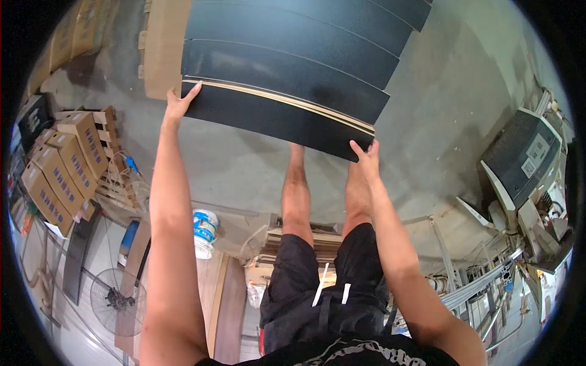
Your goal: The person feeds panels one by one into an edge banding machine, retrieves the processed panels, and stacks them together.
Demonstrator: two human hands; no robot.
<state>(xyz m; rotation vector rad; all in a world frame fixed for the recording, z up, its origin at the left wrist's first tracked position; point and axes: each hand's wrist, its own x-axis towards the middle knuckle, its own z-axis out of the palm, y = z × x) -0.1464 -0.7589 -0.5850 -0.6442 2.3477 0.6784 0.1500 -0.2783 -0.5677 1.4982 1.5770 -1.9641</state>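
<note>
I see both arms stretched straight down: the left hand (178,104) and right hand (366,155) each clasp an end of a long black rectangular board (274,119), nearest of the black boards (293,43) on the concrete floor (439,110).

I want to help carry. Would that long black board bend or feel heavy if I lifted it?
The black board is long and thin, so it would probably sag slightly. The left hand and right hand each grip one end, suggesting it's awkward alone. Its smooth face may feel slippery.
</note>
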